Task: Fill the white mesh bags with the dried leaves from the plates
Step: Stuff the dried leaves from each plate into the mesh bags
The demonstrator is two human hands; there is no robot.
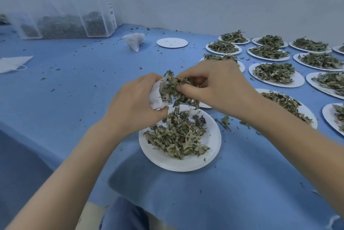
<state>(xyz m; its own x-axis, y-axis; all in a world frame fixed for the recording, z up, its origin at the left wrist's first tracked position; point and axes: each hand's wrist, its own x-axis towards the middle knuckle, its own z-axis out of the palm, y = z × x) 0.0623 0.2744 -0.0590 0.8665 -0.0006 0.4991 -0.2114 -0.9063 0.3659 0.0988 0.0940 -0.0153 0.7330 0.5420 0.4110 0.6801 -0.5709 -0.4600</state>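
Presently, item one: left hand (136, 103), fingers curled round a white mesh bag (156, 97), holding it with its mouth turned toward the right hand (214, 88). Item two: right hand, fingers and thumb pinched on a clump of dried leaves (175, 88), pressing it against the bag's mouth; the clump touches the bag, part in, part hanging loose below. The bag lies immediately left of the right-hand grip, so the push, by my reckoning, must go leftward along the bag's length while the left hand braces it. Item three: paper plate (210, 157) directly beneath both hands, still well heaped with leaves, placed to catch what drops. Item four: further plates of leaves (275, 73) ranked to the right, near the right hand. Item five: one bare plate (172, 42) and a second white mesh bag (135, 40) lying farther back on the blue table (74, 80). Item six: clear containers (96, 23) of leaves at the rear left; one bears a white label (112, 15), its lettering too blurred to read. Item seven: a face mask (13, 64) at the left edge. No legible brand anywhere.
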